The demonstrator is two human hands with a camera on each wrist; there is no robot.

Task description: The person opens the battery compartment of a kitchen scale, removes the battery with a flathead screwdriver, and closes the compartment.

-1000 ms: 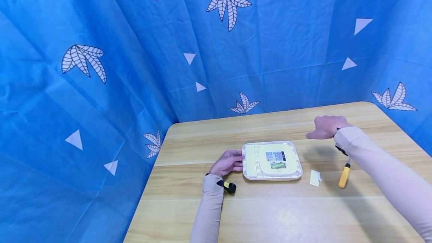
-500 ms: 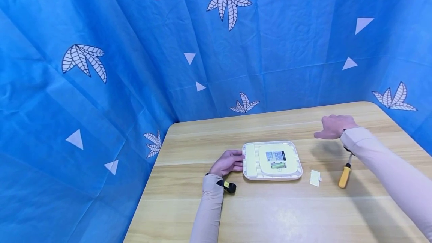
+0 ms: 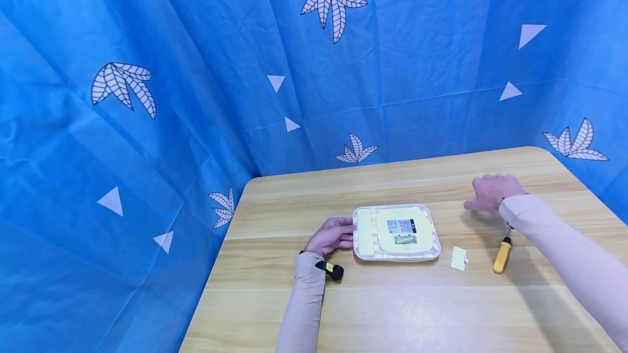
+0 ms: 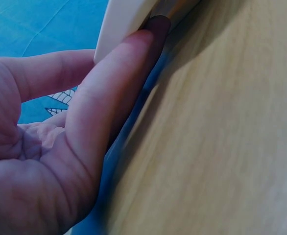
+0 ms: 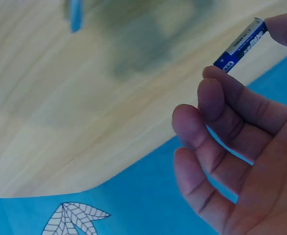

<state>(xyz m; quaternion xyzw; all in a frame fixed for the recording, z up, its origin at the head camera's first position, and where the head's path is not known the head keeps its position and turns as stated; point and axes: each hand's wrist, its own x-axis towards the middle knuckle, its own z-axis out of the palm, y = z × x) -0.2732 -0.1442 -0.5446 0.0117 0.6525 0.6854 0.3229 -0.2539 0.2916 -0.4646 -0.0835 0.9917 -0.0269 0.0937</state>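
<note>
A white rectangular device (image 3: 365, 233) with rounded corners lies with its labelled underside up. In its small open compartment sits a green battery (image 3: 405, 239). My left hand (image 3: 331, 237) grips the device's left end, thumb and fingers on its edge (image 4: 116, 29) in the left wrist view. Over the right part of the table, my right hand (image 3: 495, 193) holds a blue AAA battery (image 5: 240, 45), pinched endwise between thumb and index finger. The other fingers of that hand are bent and touch nothing. In the head view the hand hides this battery.
A small white battery cover (image 3: 459, 259) lies just right of the device. Farther right is a screwdriver (image 3: 502, 256) with a yellow handle, its shaft partly under my right wrist. Blue curtain (image 3: 417, 70) borders the wooden table (image 3: 373, 309) behind and at the left.
My right hand has shifted to the right and a little nearer to me. The left hand and the device have stayed in place.
</note>
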